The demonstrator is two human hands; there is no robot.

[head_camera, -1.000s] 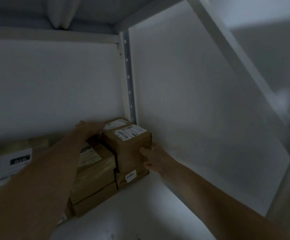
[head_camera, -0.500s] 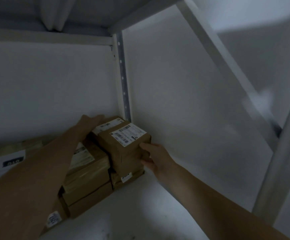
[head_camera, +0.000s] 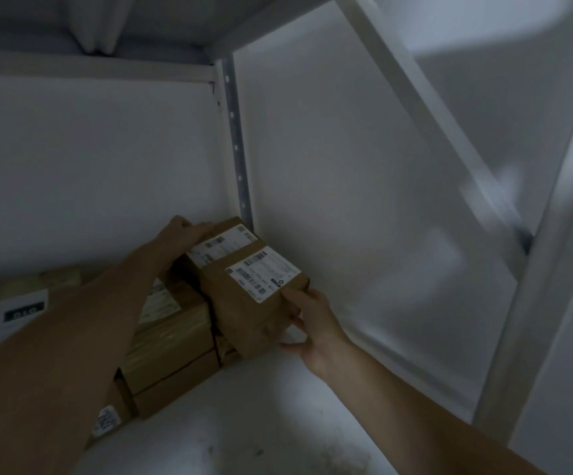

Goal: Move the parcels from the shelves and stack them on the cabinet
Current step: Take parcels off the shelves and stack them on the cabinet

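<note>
Both bare forearms reach forward from the lower corners. The right hand [head_camera: 312, 320] grips the near right corner of the tilted brown cardboard parcel with a white label [head_camera: 244, 313], thumb on its top edge and fingers curled against its side and underside. The left hand [head_camera: 185, 233] lies palm down behind and left of that parcel, fingers laid nearly straight.

The near parcel [head_camera: 254, 313] is brown cardboard, and its white label [head_camera: 264, 273] carries black barcodes. The far parcel [head_camera: 230, 231] is brown too, with a white, dark-printed label. The left stack [head_camera: 172, 341] is brown. The far-left parcel [head_camera: 4, 320] is white with a black patch. The shelf [head_camera: 244, 433] is white, and the upright [head_camera: 237, 149] is grey, dotted with holes.
</note>
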